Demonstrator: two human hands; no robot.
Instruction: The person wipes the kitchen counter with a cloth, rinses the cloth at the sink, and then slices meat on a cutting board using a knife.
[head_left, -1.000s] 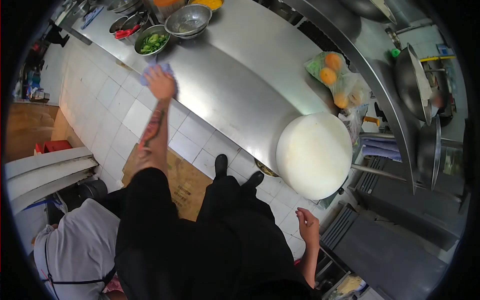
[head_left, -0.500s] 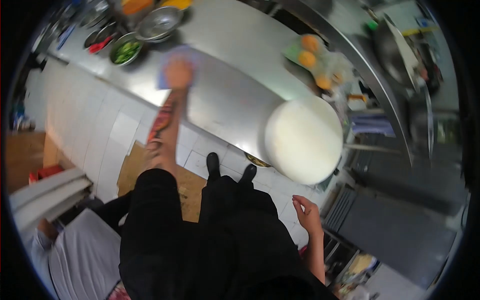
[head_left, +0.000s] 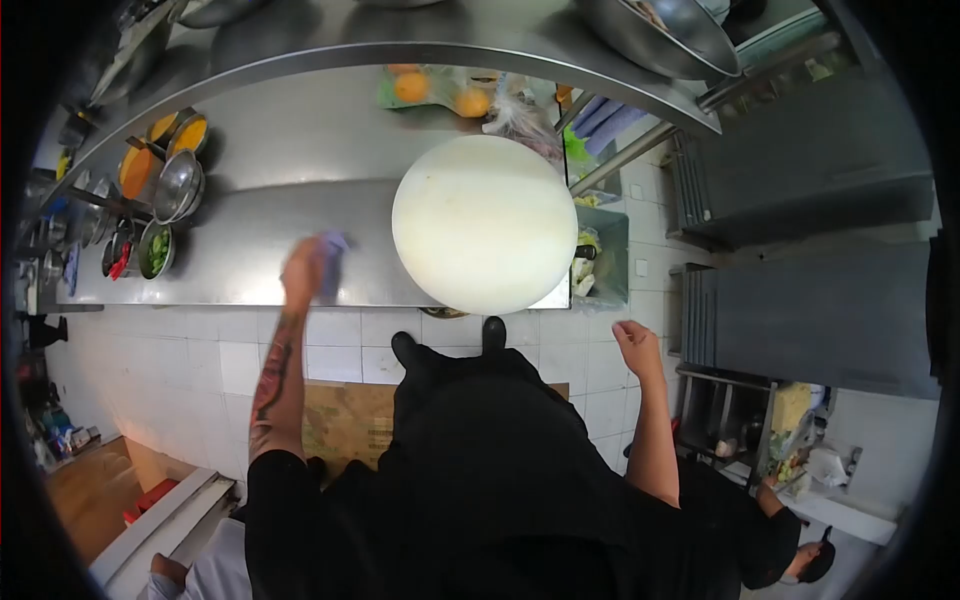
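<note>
While the right hand hangs loosely closed, the left hand, gripping a cloth, has neared the white board.

Steel desk, round white board at right end. Also on it: purple cloth, metal bowls, bagged oranges.

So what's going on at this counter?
Someone in black has their left hand on a purple cloth at the steel counter. Their right hand is off the counter, fingers curled, nothing visible in it. A thick round white block sits near the counter's right end; a bowl of green vegetables stands toward the left.
</note>
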